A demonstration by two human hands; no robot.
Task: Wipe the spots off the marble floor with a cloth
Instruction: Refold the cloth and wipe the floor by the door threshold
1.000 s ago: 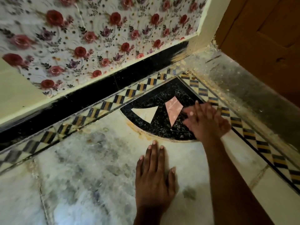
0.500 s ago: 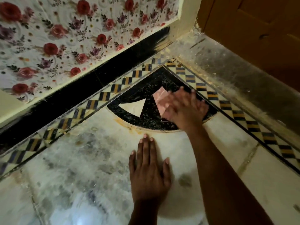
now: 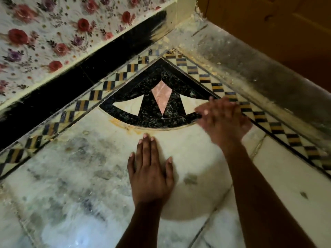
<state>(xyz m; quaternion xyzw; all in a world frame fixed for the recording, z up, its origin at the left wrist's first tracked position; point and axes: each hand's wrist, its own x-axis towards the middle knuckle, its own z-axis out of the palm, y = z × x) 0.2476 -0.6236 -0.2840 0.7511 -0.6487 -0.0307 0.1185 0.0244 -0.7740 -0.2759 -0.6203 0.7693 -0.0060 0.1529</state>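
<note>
The marble floor (image 3: 80,176) is white with grey smudges. A dark spot (image 3: 190,179) lies just right of my left hand (image 3: 151,169), which rests flat on the marble, palm down, fingers apart. My right hand (image 3: 223,120) is blurred by motion. It presses on the floor at the right end of the black corner inlay (image 3: 154,108), touching the checkered border (image 3: 279,126). No cloth shows in or under either hand. Another small spot (image 3: 303,195) sits on the slab to the right of my right forearm.
The floor corner is closed by a floral wall (image 3: 44,33) with black skirting (image 3: 80,77) on the left. A dusty grey threshold (image 3: 250,68) below a wooden door (image 3: 277,24) closes the right. Yellowish residue rims the inlay's curved edge.
My right hand swept left over the pink diamond, then back right to the inlay's right end. My left hand stayed planted. The view shifted slightly.
</note>
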